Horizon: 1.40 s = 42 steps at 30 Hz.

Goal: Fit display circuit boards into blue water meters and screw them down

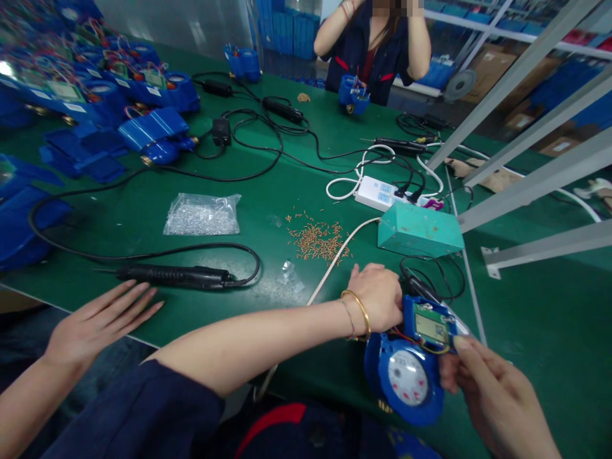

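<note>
Water meter (404,382) — dial (407,377) nearest, board (431,327) pointing away, apparently

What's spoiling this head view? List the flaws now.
Head view: wide-angle distortion splays the steel frame beams at right; glare whitens the top-left corner, by a blue meter; the water meter at the bottom stays fairly sharp, with no strong motion blur.

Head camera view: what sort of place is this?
Probably a factory workshop that assembles water meters. A blue water meter with an exposed circuit board is in hand, many more lie along the green workbench, and an electric screwdriver lies near a bag of small parts.
</note>
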Motion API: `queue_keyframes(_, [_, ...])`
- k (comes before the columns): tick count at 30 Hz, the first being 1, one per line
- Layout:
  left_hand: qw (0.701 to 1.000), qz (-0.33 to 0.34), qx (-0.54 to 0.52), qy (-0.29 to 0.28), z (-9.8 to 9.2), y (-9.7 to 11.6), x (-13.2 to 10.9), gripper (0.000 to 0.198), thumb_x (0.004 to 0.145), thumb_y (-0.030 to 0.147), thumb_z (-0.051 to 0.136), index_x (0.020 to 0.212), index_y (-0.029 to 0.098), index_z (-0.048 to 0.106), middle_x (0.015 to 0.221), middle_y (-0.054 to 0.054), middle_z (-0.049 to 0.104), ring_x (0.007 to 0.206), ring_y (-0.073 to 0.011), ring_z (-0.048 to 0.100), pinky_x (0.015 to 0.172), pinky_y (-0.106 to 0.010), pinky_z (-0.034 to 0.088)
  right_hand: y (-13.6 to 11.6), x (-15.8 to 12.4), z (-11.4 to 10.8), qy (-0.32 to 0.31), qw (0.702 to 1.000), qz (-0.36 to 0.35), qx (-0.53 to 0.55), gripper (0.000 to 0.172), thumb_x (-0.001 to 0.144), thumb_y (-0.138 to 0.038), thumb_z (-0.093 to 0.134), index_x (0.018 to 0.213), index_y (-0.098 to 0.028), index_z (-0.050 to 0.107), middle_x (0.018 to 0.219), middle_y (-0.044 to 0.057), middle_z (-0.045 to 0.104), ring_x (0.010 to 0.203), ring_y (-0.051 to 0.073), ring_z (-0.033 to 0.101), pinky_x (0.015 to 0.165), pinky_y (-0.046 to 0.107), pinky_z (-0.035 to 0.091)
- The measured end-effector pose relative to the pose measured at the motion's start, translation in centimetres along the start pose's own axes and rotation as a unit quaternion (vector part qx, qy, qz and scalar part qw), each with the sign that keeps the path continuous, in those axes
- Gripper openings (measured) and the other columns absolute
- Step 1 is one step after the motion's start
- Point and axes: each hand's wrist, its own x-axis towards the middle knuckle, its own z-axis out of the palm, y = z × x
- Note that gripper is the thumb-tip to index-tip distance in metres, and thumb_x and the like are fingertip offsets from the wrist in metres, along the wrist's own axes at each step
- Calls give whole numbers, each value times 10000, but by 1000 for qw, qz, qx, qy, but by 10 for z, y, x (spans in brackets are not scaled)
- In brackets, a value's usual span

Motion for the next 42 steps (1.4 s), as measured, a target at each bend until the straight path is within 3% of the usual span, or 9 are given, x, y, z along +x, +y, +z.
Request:
queue_keyframes(5, [990, 68, -43, 118, 12, -10, -4, 122, 682, 105, 684, 612, 203, 693, 1282, -27, 675, 1345, -268, 464, 1194, -578, 183, 0, -2, 3, 5, 1000, -8, 15, 420, 757, -548, 753, 674, -150, 647, 585, 50, 615, 509, 148, 555, 470, 234, 475])
queue_keyframes(9, [989, 117, -89, 3, -3, -24, -5, 253, 843, 174, 619, 604, 205, 693, 1005, -45, 777, 1248, -197, 587, 1075, -392, 434, 1, -1, 3, 7, 1000, -6, 24, 402, 744, -533, 770, 696, -151, 656, 592, 52, 627, 505, 156, 564, 463, 242, 483])
queue_keyframes(11, [982, 146, -119, 3, -12, -32, -11, 245, 902, 218, 579, 711, 211, 732, 953, -39, 784, 1194, -161, 630, 989, -301, 495, 0, -1, 4, 7, 1000, -9, 24, 406, 747, -537, 766, 690, -150, 659, 588, 51, 625, 502, 155, 564, 465, 242, 487])
queue_keyframes(14, [969, 161, -143, 120, -15, -40, -28, 118, 862, 248, 657, 939, 221, 742, 1216, -65, 707, 1173, -191, 636, 1022, -361, 484, -4, -3, 8, 4, 1000, -20, 22, 437, 742, -563, 757, 651, -150, 652, 560, 51, 611, 488, 149, 552, 458, 237, 481])
queue_keyframes(16, [954, 194, -123, 191, -9, -43, -40, 109, 837, 269, 696, 933, 234, 736, 1266, -60, 675, 1175, -206, 617, 1050, -412, 466, -7, -5, 12, 7, 999, -26, 21, 456, 729, -578, 760, 624, -150, 645, 537, 51, 601, 472, 142, 541, 447, 230, 472])
queue_keyframes(20, [940, 256, -62, 217, 11, -42, -51, 92, 870, 284, 661, 871, 233, 738, 1226, -63, 693, 1222, -219, 560, 1059, -444, 463, -11, -7, 18, 36, 999, -29, 27, 464, 697, -586, 778, 615, -152, 635, 520, 41, 592, 451, 132, 528, 435, 222, 458])
queue_keyframes(27, [956, 212, -24, 202, 14, -27, -43, 99, 829, 192, 657, 753, 226, 710, 1260, -35, 663, 1236, -236, 531, 1114, -486, 393, -10, -7, 21, 42, 998, -39, 21, 453, 728, -583, 757, 660, -154, 629, 530, 31, 595, 464, 133, 532, 457, 224, 453])
queue_keyframes(33, [977, 132, -83, 144, 16, -19, -35, 149, 750, 78, 619, 653, 190, 606, 1102, -73, 688, 1128, -230, 605, 942, -383, 510, -7, -7, 23, 37, 998, -40, 25, 426, 764, -563, 737, 708, -155, 626, 543, 22, 594, 481, 130, 534, 471, 220, 449])
queue_keyframes(42, [968, 70, -120, 209, 35, -12, -38, 149, 736, 72, 640, 670, 192, 581, 1176, -65, 685, 1104, -223, 615, 931, -363, 515, -7, -6, 23, 46, 998, -25, 17, 434, 744, -573, 753, 724, -158, 627, 542, 11, 589, 479, 119, 523, 469, 207, 449])
